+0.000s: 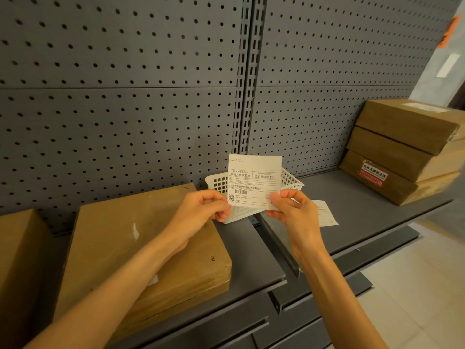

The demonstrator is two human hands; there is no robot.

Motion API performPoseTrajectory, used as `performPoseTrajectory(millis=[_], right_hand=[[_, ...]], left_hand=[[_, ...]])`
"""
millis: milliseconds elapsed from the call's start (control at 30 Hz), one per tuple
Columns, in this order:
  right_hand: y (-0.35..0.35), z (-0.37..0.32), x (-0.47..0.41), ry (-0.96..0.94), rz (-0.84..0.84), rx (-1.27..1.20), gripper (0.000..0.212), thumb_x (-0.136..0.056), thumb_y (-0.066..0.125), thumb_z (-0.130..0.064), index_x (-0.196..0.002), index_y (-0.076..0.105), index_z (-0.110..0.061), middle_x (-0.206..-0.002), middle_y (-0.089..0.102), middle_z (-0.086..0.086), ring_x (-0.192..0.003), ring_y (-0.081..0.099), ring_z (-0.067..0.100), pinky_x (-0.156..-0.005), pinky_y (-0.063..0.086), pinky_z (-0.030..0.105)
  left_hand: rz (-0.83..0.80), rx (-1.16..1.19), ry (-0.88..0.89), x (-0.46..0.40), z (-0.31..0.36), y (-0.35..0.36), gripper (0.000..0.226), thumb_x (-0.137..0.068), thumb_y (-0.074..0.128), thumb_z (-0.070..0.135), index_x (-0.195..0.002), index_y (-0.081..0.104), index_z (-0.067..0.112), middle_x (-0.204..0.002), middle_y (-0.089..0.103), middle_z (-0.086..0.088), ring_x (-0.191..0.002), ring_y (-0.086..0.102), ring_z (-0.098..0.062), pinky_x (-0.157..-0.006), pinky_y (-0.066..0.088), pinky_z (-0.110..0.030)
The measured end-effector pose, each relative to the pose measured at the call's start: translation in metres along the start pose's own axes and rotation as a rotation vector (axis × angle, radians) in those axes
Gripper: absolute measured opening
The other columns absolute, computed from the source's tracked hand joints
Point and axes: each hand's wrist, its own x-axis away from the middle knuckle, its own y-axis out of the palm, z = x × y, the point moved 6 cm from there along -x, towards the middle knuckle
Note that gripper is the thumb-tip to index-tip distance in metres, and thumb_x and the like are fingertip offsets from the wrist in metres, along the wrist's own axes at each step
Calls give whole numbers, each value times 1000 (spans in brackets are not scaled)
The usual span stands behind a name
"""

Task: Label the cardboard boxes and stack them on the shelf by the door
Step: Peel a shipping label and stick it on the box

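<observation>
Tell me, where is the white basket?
The white basket sits mid-shelf against the pegboard, behind the held label, right of the big flat box.

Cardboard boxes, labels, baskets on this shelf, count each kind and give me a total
Cardboard boxes: 5, three stacked at right, one flat under the arms, one at the left edge
Paper labels: 2, one held, one lying on the shelf
White baskets: 1
Total: 8

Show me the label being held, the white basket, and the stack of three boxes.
label (254,180), head view, printed face.
white basket (218,182), head view, left wall.
stack of three boxes (402,149), head view, middle box.
</observation>
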Motion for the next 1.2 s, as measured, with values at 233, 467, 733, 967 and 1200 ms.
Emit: performPoseTrajectory(millis=[233, 467, 733, 967, 1200], right_hand=[[3, 12, -3, 5, -9, 127, 15, -85, 67, -5, -80, 54, -10, -88, 73, 5, -82, 70, 19, -64, 58, 23], [5, 9, -5, -174, 45, 609, 27, -80, 73, -21, -104, 60, -18, -88, 65, -8, -79, 62, 3, -62, 44, 9], [49, 2, 14, -188, -390, 491, 9, -84, 70, -15, -89, 75, -19, -87, 74, -5, -85, 68, 6, -80, 53, 19], [51, 5, 12, -202, -395, 472, 10, -87, 64, -11, -87, 75, -11, -77, 73, 1, -71, 65, 4, -72, 51, 18], [39, 6, -2, -125, -267, 415, 14, -86, 60, -4, -78, 71, -7, -71, 70, 7, -67, 67, 15, -70, 56, 26]], left_hand=[[4, -37, 22, -1, -1, -1, 8, -85, 61, 2, -80, 67, 3, -72, 66, -5, -65, 60, -10, -64, 52, -15], [9, -107, 68, -2, -1, 0, 9, -83, 62, 1, -78, 67, 5, -75, 66, -6, -66, 60, -7, -64, 50, -12], [-44, -160, 158, -4, 0, 6, 5, -84, 63, 2, -83, 68, 0, -75, 65, -6, -65, 58, -5, -63, 49, -11], [-66, -181, 175, -5, -1, 7, 8, -86, 62, 5, -83, 68, 9, -82, 68, -7, -70, 61, -7, -67, 51, -13], [-1, -191, 135, -8, -5, 0, 12, -87, 60, 4, -79, 66, 10, -78, 67, -3, -67, 61, 0, -64, 49, -9]])
